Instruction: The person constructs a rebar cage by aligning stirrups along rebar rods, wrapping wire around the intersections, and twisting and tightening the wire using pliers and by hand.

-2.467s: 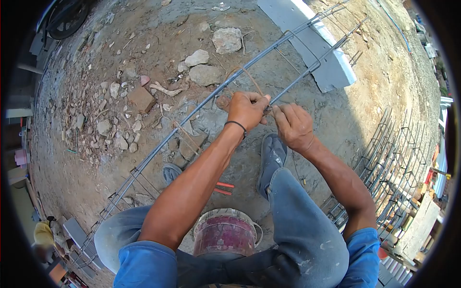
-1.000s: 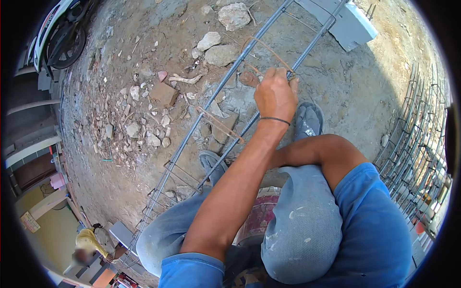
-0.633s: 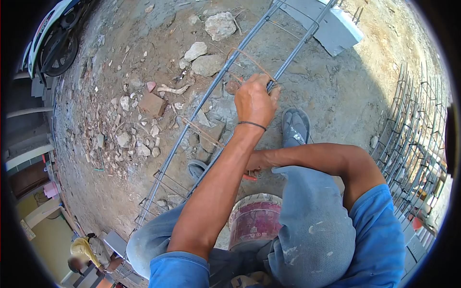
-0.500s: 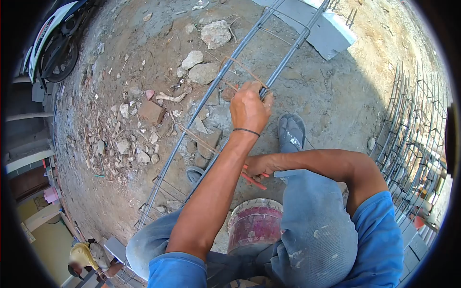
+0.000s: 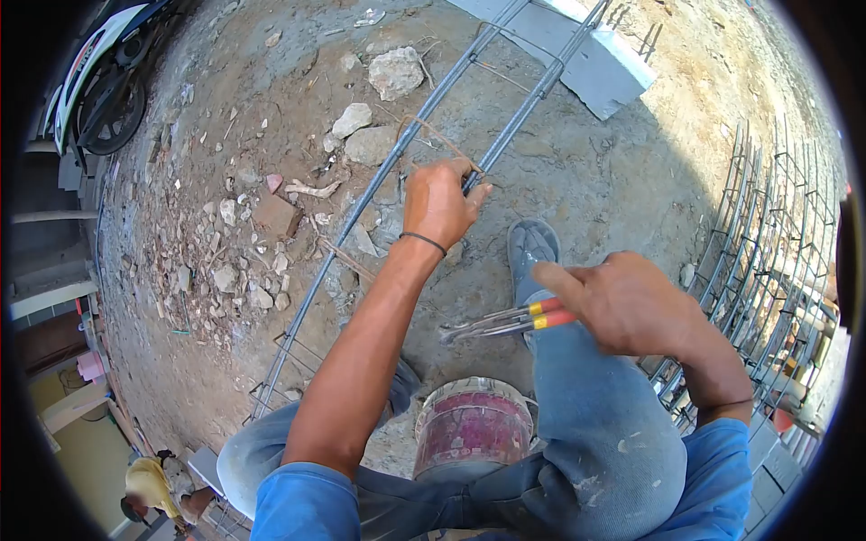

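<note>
Pliers [image 5: 541, 322]: red, banded yellow, grey metal
Rebar [image 5: 379, 180]: blue-grey
Stirrup [image 5: 442, 138]: rusty brown
Wristband [image 5: 424, 239]: black
Shirt [image 5: 307, 505]: bright blue
Jeans [image 5: 595, 406]: faded blue, pale spots
Bucket [image 5: 474, 424]: dull maroon, smeared whitish
Brick [image 5: 277, 215]: brown

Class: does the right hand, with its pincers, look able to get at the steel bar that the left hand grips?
Probably yes: open ground shows between the pincers in the right hand and the steel bar at the left hand, though depth is unclear.
</note>
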Demonstrator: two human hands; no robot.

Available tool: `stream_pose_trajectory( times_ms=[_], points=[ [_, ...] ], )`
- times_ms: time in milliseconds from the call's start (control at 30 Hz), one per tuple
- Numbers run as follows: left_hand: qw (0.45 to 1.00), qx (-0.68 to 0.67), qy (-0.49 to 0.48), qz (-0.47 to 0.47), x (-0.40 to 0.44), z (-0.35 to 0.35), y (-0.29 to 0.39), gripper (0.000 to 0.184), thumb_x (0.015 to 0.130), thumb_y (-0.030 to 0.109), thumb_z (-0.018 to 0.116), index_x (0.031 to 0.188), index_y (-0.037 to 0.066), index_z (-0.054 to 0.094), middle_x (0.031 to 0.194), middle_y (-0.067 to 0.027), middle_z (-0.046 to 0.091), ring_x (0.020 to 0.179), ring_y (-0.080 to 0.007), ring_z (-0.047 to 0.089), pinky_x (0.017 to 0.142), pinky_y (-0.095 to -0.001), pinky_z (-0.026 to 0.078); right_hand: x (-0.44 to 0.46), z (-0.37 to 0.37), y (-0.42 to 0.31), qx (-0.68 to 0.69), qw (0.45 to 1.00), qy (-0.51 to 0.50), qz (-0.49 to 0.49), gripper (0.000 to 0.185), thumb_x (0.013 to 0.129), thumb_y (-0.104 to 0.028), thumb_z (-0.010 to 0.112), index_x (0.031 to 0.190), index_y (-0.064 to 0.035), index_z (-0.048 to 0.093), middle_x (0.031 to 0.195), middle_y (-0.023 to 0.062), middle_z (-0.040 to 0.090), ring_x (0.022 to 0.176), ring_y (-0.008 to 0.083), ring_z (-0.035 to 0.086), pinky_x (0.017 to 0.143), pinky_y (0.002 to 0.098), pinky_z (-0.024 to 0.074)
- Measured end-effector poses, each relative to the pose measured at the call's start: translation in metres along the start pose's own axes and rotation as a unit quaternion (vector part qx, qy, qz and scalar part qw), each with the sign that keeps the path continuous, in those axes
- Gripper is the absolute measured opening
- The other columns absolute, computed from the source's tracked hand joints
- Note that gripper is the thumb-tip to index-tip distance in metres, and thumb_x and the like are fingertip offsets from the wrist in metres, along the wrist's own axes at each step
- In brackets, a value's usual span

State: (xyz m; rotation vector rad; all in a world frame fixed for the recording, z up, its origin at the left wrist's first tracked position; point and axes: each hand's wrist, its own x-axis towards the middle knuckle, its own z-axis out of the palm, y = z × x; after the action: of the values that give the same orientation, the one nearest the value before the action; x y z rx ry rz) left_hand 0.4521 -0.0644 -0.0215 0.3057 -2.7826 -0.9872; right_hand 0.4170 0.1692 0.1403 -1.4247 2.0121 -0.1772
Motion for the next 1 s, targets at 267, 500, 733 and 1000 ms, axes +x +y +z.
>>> stream_pose_trajectory(
  times_ms=[267, 500, 733, 1000],
  points=[
    [0.996, -0.012, 0.092, -0.008, -0.011, 0.013, 0.007, 0.024, 0.077, 0.018, 0.081, 0.084, -0.001, 0.07, 0.077, -0.0218, 0.066, 0.072, -0.0402, 0.066, 0.065, -0.0468, 0.051, -0.002, 0.034, 0.088, 0.271, 0.898, 0.132, 0.319, 0.015, 0.083, -0.001, 0.065, 0.097, 0.0032, 0.063, 0.081, 0.0196, 0.068, 0.07, 0.0407, 0.066, 0.063, 0.0455, 0.0505],
    [0.995, -0.028, 0.094, -0.022, -0.015, 0.016, 0.005, 0.02, 0.076, 0.016, 0.08, 0.084, 0.001, 0.07, 0.077, -0.0203, 0.065, 0.076, -0.0408, 0.065, 0.072, -0.049, 0.05, 0.036, 0.069, 0.102, 0.138, 0.968, 0.149, 0.145, 0.048, 0.079, 0.009, 0.053, 0.127, 0.0026, 0.058, 0.101, 0.0276, 0.063, 0.098, 0.0478, 0.06, 0.085, 0.05, 0.0482],
    [0.994, -0.063, 0.091, -0.015, -0.016, 0.019, 0.0, 0.015, 0.077, 0.013, 0.078, 0.082, 0.001, 0.069, 0.08, -0.0199, 0.065, 0.077, -0.0414, 0.063, 0.071, -0.0497, 0.049, 0.042, 0.052, 0.117, 0.09, 0.985, 0.07, 0.131, 0.066, 0.077, 0.009, 0.05, 0.143, 0.0027, 0.047, 0.113, 0.0284, 0.06, 0.108, 0.0483, 0.057, 0.093, 0.0508, 0.0462],
    [0.992, -0.066, 0.099, -0.034, -0.017, 0.021, 0.001, 0.013, 0.077, 0.011, 0.077, 0.081, 0.001, 0.068, 0.081, -0.0198, 0.064, 0.079, -0.0417, 0.064, 0.072, -0.0504, 0.05, 0.057, 0.029, 0.102, 0.06, 0.989, 0.024, 0.134, 0.06, 0.08, 0.007, 0.05, 0.14, 0.0042, 0.048, 0.113, 0.0289, 0.061, 0.111, 0.047, 0.056, 0.094, 0.0509, 0.0461]
  ],
)
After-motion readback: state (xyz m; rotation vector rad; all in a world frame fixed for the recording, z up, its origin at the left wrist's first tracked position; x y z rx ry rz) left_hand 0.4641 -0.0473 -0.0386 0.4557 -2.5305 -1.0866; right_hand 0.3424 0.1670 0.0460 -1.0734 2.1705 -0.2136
